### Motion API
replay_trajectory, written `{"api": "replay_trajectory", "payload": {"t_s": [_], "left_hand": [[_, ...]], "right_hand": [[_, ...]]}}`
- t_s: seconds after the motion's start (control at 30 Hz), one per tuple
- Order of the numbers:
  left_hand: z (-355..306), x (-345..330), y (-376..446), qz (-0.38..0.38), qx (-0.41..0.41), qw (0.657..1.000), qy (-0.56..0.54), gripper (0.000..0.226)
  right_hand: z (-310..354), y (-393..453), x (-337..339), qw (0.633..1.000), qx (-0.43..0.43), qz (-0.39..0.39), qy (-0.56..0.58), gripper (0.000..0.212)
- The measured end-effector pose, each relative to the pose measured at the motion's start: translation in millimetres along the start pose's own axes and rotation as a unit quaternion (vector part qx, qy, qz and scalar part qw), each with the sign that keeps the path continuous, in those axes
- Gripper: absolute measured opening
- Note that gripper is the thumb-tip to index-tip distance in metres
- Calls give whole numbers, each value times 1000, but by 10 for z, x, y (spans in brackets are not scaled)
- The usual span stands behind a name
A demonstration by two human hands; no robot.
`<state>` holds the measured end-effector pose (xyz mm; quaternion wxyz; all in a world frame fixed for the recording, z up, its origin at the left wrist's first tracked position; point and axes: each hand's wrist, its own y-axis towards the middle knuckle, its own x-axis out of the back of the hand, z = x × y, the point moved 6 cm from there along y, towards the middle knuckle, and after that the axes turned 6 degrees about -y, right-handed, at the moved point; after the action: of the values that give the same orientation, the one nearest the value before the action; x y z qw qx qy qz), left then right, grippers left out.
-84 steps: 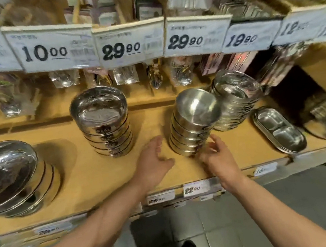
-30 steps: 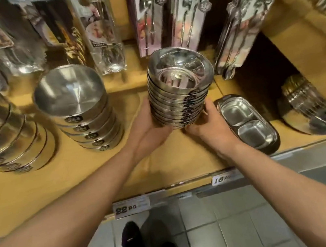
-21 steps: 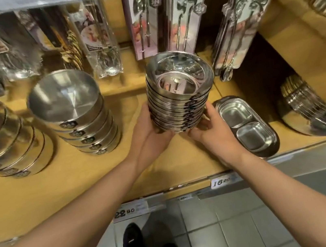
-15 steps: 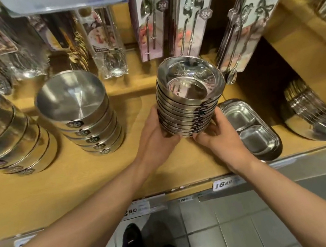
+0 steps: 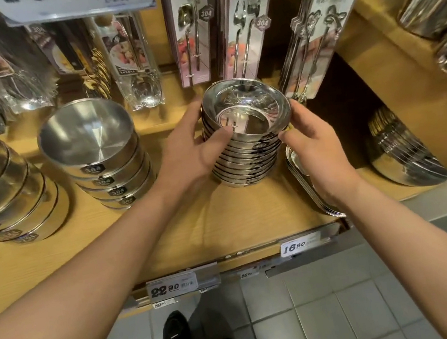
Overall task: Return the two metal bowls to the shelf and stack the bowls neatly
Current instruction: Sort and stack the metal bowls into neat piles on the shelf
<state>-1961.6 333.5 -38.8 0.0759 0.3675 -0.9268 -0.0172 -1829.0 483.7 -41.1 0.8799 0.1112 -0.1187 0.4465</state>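
Seen from the head camera, looking down along two bare forearms, a person is standing at a wooden shop shelf point(image 5: 239, 219) and steadying a stack of shallow metal bowls point(image 5: 247, 162) that is sitting on the shelf near its middle. The left hand point(image 5: 196, 150) is cupping the stack's left side near the top, fingers reaching behind the upper bowls and thumb lying across the front rim of the top bowl point(image 5: 246, 111). The right hand point(image 5: 310, 141) is pinching the right edge of that top bowl's rim, fingers curled and fingertips touching the metal. Both hands are therefore closing on the bowls, not hanging free. The top bowl is sitting slightly tilted compared with those beneath. These bowls are probably stiff, light one by one but weighty together, and their polished sides are likely slippery, so holding opposite rims looks safest. To the left a stack of deeper bowls point(image 5: 104, 164) is standing well apart; just right of the stack, a divided metal tray point(image 5: 302, 177) is lying partly hidden under the right wrist. Packaged cutlery point(image 5: 190, 39) is hanging behind.
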Motion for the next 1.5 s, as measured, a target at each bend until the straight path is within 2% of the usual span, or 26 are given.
{"api": "replay_trajectory", "payload": {"t_s": [0.17, 0.3, 0.37, 0.57, 0.67, 0.77, 0.83, 1.1, 1.17, 1.3, 1.4, 1.5], "left_hand": [[22, 8, -4, 11, -1, 1000, 10, 70], [37, 25, 12, -3, 28, 999, 16, 41], [44, 42, 35, -7, 36, 999, 18, 38], [70, 41, 52, 13, 37, 999, 14, 51], [111, 53, 43, 9, 43, 999, 12, 50], [137, 58, 28, 18, 50, 999, 12, 73], [132, 40, 15, 32, 46, 998, 20, 81], [113, 38, -18, 40, 57, 998, 5, 90], [164, 56, -49, 35, 67, 997, 4, 94], [373, 150, -288, -1, 107, 994, 30, 94], [504, 270, -632, -52, 130, 989, 42, 78], [580, 435, -1051, -92, 139, 984, 60, 54]], "right_hand": [[3, -34, 21, 1000, 5, -11, -12, 52], [11, -69, 6, 1000, 4, -11, -10, 50], [18, -87, -3, 1000, 5, -10, -12, 50], [19, -88, -16, 1000, -1, -13, -11, 53], [10, -86, -11, 1000, -12, -6, -5, 53], [-27, -88, 5, 999, -34, -8, 0, 55], [-38, -92, 8, 999, -37, -9, 2, 56], [-69, -108, -41, 999, -30, 11, 15, 58], [-144, -98, -28, 999, -50, 12, 19, 63], [-344, -204, 59, 991, -130, -37, 21, 79], [-450, -459, -5, 982, -173, -57, 40, 69], [-501, -749, -211, 975, -203, -46, 72, 42]]}}
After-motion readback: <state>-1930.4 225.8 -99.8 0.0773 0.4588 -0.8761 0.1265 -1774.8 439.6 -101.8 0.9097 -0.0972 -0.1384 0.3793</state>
